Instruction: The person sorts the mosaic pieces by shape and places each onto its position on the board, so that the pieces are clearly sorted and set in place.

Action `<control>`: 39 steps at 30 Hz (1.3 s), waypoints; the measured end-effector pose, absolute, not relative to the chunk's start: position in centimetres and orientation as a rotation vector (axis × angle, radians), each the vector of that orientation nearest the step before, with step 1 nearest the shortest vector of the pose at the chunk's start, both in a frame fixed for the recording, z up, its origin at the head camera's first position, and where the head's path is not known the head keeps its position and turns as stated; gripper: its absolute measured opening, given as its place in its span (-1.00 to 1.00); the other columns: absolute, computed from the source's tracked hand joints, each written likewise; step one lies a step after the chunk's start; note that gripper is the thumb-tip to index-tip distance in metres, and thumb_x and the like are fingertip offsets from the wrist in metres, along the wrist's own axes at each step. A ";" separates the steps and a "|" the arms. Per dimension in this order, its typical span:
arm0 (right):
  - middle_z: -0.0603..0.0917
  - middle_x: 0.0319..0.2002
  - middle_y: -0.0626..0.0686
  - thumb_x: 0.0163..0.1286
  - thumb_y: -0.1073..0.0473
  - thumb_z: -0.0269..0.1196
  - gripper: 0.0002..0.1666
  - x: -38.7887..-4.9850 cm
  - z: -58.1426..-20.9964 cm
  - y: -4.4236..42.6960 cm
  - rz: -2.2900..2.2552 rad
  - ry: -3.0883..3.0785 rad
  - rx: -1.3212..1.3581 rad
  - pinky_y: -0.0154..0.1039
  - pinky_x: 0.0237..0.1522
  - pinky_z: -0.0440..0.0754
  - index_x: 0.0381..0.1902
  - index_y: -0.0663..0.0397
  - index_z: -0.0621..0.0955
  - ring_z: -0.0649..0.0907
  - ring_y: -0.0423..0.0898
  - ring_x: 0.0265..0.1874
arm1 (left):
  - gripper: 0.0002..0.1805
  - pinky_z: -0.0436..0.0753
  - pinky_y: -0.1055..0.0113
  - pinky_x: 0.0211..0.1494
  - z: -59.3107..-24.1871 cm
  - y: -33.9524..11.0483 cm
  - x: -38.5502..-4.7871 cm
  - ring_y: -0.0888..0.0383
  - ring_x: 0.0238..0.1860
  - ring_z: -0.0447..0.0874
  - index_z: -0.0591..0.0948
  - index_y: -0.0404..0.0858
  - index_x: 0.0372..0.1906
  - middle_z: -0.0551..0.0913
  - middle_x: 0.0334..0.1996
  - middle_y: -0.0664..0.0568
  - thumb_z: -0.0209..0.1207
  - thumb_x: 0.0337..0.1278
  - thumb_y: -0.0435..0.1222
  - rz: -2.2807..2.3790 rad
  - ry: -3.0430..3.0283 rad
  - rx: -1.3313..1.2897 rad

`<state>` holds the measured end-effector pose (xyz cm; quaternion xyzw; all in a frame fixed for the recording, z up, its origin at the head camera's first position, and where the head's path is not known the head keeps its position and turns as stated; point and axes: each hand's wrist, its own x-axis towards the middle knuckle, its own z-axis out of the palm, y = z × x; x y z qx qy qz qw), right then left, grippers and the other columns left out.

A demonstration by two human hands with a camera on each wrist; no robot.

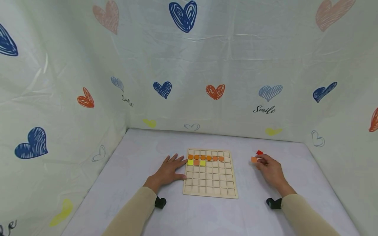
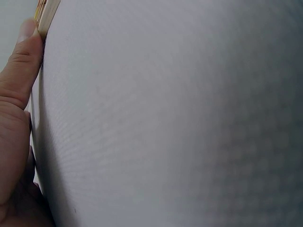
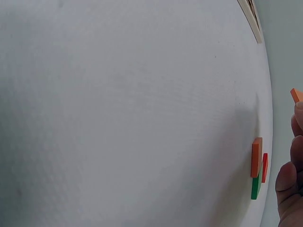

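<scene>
A wooden grid board (image 1: 218,184) lies flat on the table. One of its upper rows carries several orange round pieces (image 1: 208,158). Below them sit two yellow square tiles (image 1: 202,163) with an orange square (image 1: 196,163) between. My left hand (image 1: 166,172) rests spread at the board's left side, its thumb (image 2: 23,56) touching the edge. Off to the right, my right hand (image 1: 271,172) pinches an orange tile (image 1: 254,159) above the table. Near that hand lie a red tile (image 1: 259,152), another orange tile (image 3: 256,158) and a green one (image 3: 256,187).
The white table (image 1: 141,147) meets hanging sheets (image 1: 189,59) printed with hearts at the back and both sides. A dark wrist camera (image 1: 160,202) shows by the left cuff, another dark camera (image 1: 274,203) by the right.
</scene>
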<state>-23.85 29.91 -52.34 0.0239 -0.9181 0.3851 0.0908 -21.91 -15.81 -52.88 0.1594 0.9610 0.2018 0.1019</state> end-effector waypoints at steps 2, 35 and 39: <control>0.75 -0.15 0.18 0.46 0.34 0.34 -0.70 -23.9 -52.3 29.7 1.137 -2.731 0.079 -0.55 -0.31 0.62 0.12 0.21 0.68 0.64 -0.18 -0.26 | -0.05 -0.12 -0.14 0.77 -52.8 -15.8 -21.9 -0.11 0.73 -0.04 0.36 0.03 0.63 0.27 0.66 0.03 0.39 0.18 0.22 0.596 2.839 0.473; 0.75 -0.07 0.13 0.50 0.24 0.34 -0.68 -25.3 -52.6 22.8 1.246 -2.833 0.080 -0.23 -0.16 0.66 0.17 0.05 0.67 0.65 0.02 -0.14 | -0.06 -0.14 -0.15 0.77 -53.0 -15.8 -22.0 -0.10 0.73 -0.05 0.38 0.04 0.62 0.27 0.66 0.04 0.40 0.17 0.22 0.626 2.846 0.457; 0.77 -0.08 0.11 0.50 0.23 0.34 -0.69 -25.2 -52.5 21.6 1.262 -2.835 0.110 -0.20 -0.13 0.68 0.17 0.06 0.68 0.67 0.00 -0.14 | -0.07 -0.13 -0.15 0.77 -53.0 -15.8 -21.9 -0.11 0.73 -0.04 0.38 0.04 0.61 0.27 0.65 0.04 0.40 0.17 0.21 0.630 2.848 0.459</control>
